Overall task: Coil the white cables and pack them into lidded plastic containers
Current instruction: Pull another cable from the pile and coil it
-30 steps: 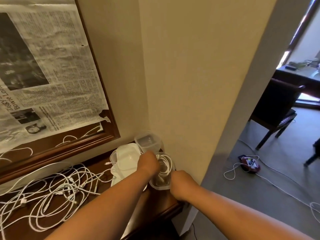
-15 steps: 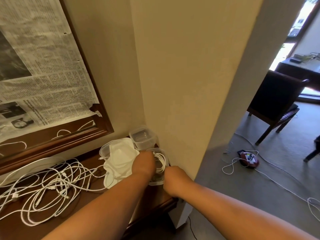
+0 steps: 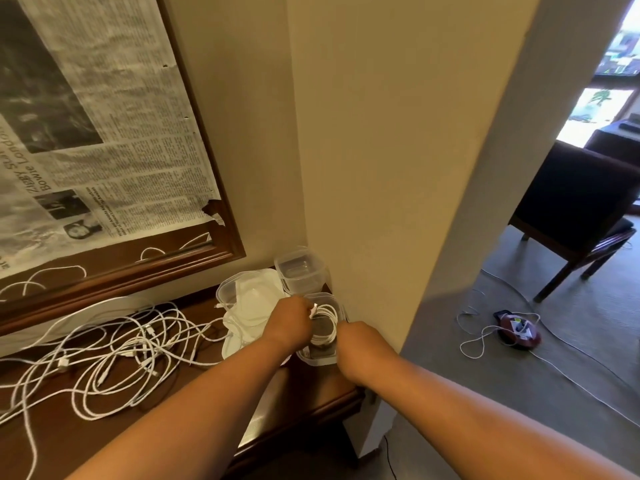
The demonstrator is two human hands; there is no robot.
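Head view: person at a dark wood table (image 3: 313, 388), both forearms reaching forward to the far right corner by the wall.
Task thing: coiled cable (image 3: 325, 325), white, sits inside the open clear container (image 3: 317, 359); top loops stand level with the rim or slightly above it.
Left hand (image 3: 289, 322): fingers curled onto the left side of the coil, a white plug end showing at the fingertips; grasping the coil.
Right hand (image 3: 360, 344): against the container's right near wall; fingers hidden behind the back of the hand, cannot tell if it grips or only steadies.
Key relation: container lies between the two hands, left hand to its left, right hand to its right and nearer the camera. Coil's long axis runs near to far, same as the container's.
Lids (image 3: 249, 303): white and clear stack just left of the container, touching the left hand's side; left hand is the nearer one.
Empty container (image 3: 301, 271): just behind the filled one, against the wall.
Loose cables (image 3: 114, 355): uncoiled tangle on the table, well to the left.
Step, judged: tucking the coil down; no lid on yet.
Next, judged: left hand lets go and fetches a lid, right hand steadies the container.
Risk, judged: coil may spring up once released and block the lid.
Progress, judged: early, most cables not yet coiled.
Background: framed newspaper (image 3: 86, 133) on the wall; chair (image 3: 571, 216) in the next room.
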